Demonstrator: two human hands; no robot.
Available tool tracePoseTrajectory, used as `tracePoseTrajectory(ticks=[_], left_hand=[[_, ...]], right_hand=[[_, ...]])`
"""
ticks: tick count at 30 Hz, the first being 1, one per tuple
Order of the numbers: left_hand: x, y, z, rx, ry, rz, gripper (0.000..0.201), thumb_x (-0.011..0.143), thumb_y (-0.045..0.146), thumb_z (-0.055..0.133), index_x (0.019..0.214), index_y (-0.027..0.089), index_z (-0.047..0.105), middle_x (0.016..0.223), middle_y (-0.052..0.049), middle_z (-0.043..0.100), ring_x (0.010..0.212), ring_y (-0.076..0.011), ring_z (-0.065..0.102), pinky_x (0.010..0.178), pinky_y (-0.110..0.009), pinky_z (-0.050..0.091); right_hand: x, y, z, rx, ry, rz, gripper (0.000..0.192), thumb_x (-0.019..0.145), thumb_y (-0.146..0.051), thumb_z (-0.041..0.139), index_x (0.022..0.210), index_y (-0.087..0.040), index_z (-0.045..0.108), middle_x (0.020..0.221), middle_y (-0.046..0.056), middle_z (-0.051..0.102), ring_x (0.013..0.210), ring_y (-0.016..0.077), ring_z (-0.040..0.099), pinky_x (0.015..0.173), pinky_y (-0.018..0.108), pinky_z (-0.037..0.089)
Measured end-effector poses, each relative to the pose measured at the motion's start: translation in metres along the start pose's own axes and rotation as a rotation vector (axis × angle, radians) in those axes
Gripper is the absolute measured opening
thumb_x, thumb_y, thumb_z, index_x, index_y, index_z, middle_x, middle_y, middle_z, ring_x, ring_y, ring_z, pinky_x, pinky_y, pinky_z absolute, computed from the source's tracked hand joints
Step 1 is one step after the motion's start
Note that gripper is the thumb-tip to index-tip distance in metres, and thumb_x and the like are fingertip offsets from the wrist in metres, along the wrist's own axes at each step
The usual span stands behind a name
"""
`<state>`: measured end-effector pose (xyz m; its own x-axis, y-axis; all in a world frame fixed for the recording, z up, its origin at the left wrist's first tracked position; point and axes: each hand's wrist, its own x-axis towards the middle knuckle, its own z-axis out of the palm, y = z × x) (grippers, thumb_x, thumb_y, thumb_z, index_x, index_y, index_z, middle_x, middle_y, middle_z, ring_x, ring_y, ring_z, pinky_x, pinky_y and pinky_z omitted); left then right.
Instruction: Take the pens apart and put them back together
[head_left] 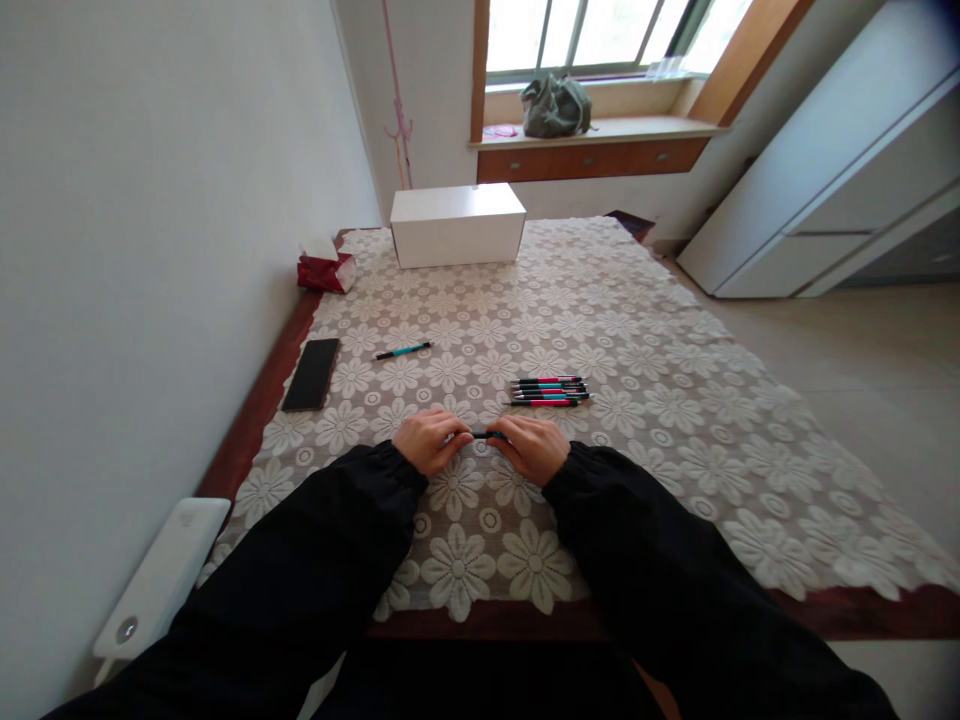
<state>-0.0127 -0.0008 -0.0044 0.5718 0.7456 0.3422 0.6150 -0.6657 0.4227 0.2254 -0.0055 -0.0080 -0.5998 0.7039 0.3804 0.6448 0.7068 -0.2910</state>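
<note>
Both my hands meet at the near middle of the table, pinching one dark pen [480, 435] between them. My left hand [430, 440] grips its left end, and my right hand [531, 446] grips the right end. The pen lies roughly level, with only a short black middle part showing; the fingers hide the rest. Just beyond my right hand, several red, teal and black pens [550, 391] lie side by side in a small row. A single teal and black pen [403, 351] rests farther off to the left.
A black phone [312, 374] lies near the table's left edge. Behind it sits a red tissue pack [325, 272] against the wall. A white box [459, 230] stands at the far end of the floral tablecloth [637, 420]. At the lower left is a white power strip [163, 575].
</note>
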Motion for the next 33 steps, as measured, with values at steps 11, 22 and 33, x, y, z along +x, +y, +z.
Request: tracePoseTrajectory(ticks=[11, 22, 33], left_hand=[[0.0005, 0.0033, -0.0032, 0.023, 0.034, -0.004, 0.038, 0.099, 0.047, 0.047, 0.089, 0.020, 0.071, 0.081, -0.004, 0.071, 0.077, -0.0171, 0.063, 0.074, -0.030, 0.049], [0.0008, 0.0027, -0.0027, -0.007, 0.027, 0.003, 0.034, 0.096, 0.049, 0.053, 0.089, 0.021, 0.071, 0.083, -0.004, 0.071, 0.079, -0.0178, 0.063, 0.076, -0.031, 0.050], [0.0007, 0.0013, -0.0015, -0.009, 0.051, 0.020, 0.033, 0.096, 0.049, 0.055, 0.089, 0.021, 0.072, 0.084, -0.005, 0.071, 0.080, -0.0175, 0.063, 0.077, -0.031, 0.051]], right_hand=[[-0.0005, 0.0000, 0.0022, -0.033, 0.024, -0.012, 0.023, 0.102, -0.035, 0.047, 0.097, -0.021, 0.065, 0.086, 0.003, 0.072, 0.081, 0.0160, 0.067, 0.069, 0.025, 0.043], [-0.0003, -0.0003, 0.0011, -0.054, 0.017, -0.020, 0.019, 0.101, -0.033, 0.050, 0.097, -0.021, 0.065, 0.087, 0.004, 0.072, 0.080, 0.0168, 0.067, 0.069, 0.026, 0.043], [-0.0013, 0.0003, 0.0047, -0.070, 0.015, -0.022, 0.020, 0.101, -0.034, 0.051, 0.096, -0.021, 0.065, 0.087, 0.004, 0.072, 0.081, 0.0165, 0.066, 0.070, 0.026, 0.043]])
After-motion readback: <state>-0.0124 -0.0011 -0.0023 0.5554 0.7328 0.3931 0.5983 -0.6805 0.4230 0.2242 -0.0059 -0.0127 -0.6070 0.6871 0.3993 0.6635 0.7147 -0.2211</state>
